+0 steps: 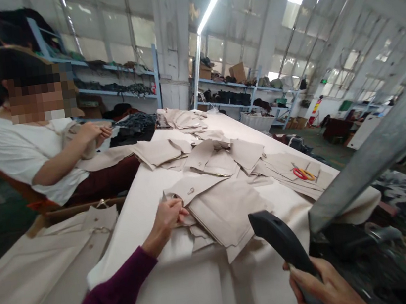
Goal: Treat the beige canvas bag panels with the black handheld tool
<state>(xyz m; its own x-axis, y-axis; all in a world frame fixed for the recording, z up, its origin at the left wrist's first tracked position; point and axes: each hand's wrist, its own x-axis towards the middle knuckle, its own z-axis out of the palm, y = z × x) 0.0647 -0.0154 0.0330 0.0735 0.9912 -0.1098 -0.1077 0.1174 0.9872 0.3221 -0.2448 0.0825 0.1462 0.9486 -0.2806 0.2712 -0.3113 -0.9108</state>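
Observation:
My left hand [170, 218] is closed, pinching the near-left end of a beige fabric piece [207, 183] with a small metal ring on it. The piece lies over a stack of beige fabric panels [233, 208] at the table's near end. My right hand [319, 283] is wrapped around the lower part of a black curved handheld tool [284, 238]. Its broad tip points up and left, beside the stack; I cannot tell exactly what kind of tool it is.
More beige pieces [173, 151] are heaped along the white table [148, 189]. Red and yellow scissors [303, 174] lie at the right. A slanted metal post [367, 150] rises there. At the left, a seated co-worker [34, 149] handles fabric; a box of beige pieces [45, 262] stands nearer.

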